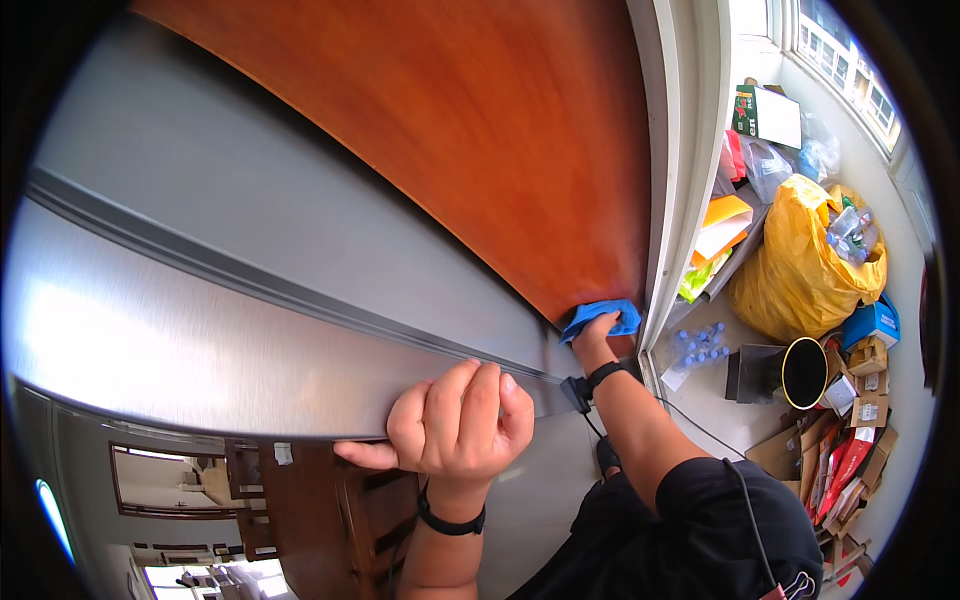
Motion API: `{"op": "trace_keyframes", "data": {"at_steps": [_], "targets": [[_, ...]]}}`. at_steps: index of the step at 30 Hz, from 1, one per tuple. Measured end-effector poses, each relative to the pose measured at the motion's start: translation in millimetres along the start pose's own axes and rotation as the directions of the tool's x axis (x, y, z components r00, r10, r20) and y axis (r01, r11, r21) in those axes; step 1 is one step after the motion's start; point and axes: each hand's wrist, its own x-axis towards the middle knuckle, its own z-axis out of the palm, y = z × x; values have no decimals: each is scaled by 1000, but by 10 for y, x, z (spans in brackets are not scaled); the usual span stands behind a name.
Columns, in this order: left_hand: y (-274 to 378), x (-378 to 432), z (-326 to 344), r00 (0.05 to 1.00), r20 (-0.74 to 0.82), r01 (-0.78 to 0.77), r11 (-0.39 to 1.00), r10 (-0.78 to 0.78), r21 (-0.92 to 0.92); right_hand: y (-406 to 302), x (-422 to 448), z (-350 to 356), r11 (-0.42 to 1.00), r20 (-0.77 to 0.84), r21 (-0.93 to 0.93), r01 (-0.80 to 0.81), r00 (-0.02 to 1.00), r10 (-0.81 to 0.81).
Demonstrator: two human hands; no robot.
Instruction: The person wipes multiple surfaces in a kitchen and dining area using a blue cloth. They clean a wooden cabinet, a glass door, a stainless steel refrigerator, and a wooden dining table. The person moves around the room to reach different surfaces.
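A brushed-metal door (247, 360), seemingly part of an appliance with a grey side panel (247, 195), spans the left. My left hand (461, 420) lies across the door near its right end; its fingers are bent, their tips near the dark seam, and one finger stretches left along the edge. My right hand (598, 330) presses a blue cloth (626, 313) against the low end of a reddish-brown wooden panel (480, 135), close to the white frame. Both wrists wear black bands; a small black device hangs by a cable near the right one.
Beyond the white frame (671, 172) stand a yellow bag of plastic bottles (795, 262), a pack of bottles (699, 346), a black bin (776, 373) and flattened cardboard (776, 454). A thin cable crosses the floor beside my leg. Wooden furniture (307, 517) lies lower left.
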Motion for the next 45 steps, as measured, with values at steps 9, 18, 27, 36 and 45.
{"op": "trace_keyframes", "data": {"at_steps": [9,18,27,36,45], "targets": [[2,15,0,1000,9,19,1000,-19,2,-991,-840,1024,730,575,47,-682,616,539],[-15,-27,-37,999,40,-2,1000,1,18,-310,-615,704,870,283,279,-406,901,329],[-36,14,-55,995,66,-81,992,76,92,-242,491,-48,883,179,217,-416,906,383],[-4,-11,-23,999,53,8,995,-13,96,-517,562,134,887,281,328,-325,930,237],[97,85,6,999,24,31,995,-33,100,-731,459,55,803,208,238,-547,836,507]]}}
